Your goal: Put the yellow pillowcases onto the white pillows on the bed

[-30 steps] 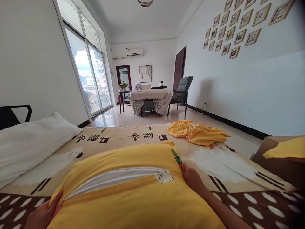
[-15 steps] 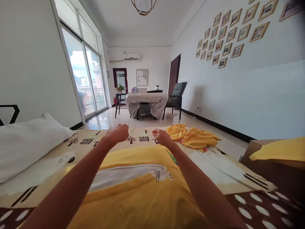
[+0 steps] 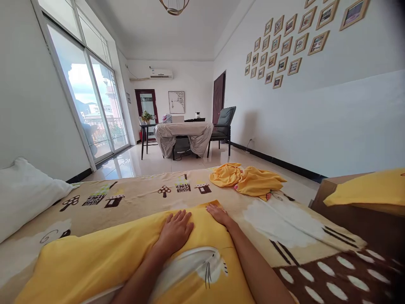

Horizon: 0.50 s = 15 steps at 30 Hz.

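A yellow cloth (image 3: pixel 104 249) with a white, whiskered animal print is spread over the near part of the bed. My left hand (image 3: pixel 177 230) lies flat on it near the middle, palm down with the fingers apart. To its right, my right hand (image 3: pixel 217 212) rests on the cloth's far right corner, fingers stretched out. Neither hand grips anything. Beyond my right hand a crumpled yellow cloth (image 3: pixel 257 181) sits on the patterned bed cover (image 3: pixel 136 198).
A white pillow (image 3: pixel 28 194) lies at the left. On the right, another yellow cloth (image 3: pixel 370 190) rests on a brown bedside surface (image 3: pixel 329 190). Past the bed stand a covered table (image 3: pixel 164 135), a dark chair (image 3: pixel 224 126) and a plant (image 3: pixel 146 117).
Both hands have come down from above the bed cover onto the yellow cloth, and their fingers have opened. The cloth's far edge now lies flatter and extends further left. The view has shifted right.
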### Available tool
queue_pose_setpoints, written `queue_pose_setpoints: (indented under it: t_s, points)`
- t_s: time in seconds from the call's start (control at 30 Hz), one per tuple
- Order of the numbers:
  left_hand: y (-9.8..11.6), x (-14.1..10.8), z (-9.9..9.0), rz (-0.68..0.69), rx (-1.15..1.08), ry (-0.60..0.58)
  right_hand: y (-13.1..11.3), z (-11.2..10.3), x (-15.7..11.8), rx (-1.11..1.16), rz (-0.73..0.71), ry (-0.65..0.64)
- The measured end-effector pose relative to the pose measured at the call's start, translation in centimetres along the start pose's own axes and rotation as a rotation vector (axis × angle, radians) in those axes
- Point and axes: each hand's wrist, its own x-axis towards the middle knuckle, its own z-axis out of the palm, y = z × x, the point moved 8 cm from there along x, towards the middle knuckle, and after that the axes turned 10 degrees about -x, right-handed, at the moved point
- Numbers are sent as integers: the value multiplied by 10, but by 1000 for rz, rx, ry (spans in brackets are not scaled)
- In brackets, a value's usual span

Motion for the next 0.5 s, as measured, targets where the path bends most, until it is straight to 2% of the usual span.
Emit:
queue_pose_setpoints:
  t_s: [0.1,0.2,0.27,0.33,0.37,0.4,0.43,0.5]
  points:
    - [7,0,-1,-1,-5,3,25,-12,-12,-41,142,-46]
    - [10,-3,-6,8,-24,9,15,-46,-27,-59,221,2]
    - [11,-7,-11,15,-47,16,-11,-77,-41,-54,197,77]
    - [12,-9,-18,33,-76,39,-53,-99,-63,-26,59,105]
    - [12,-10,-23,44,-96,67,-78,-102,-76,-7,-56,80]
    - [13,-11,-29,52,-116,108,-108,-98,-92,-1,-226,-9]
    - [13,-12,-35,53,-132,155,-132,-90,-109,-31,-331,-90]
    - [13,-15,-48,31,-142,251,-158,-75,-131,-165,-357,-161]
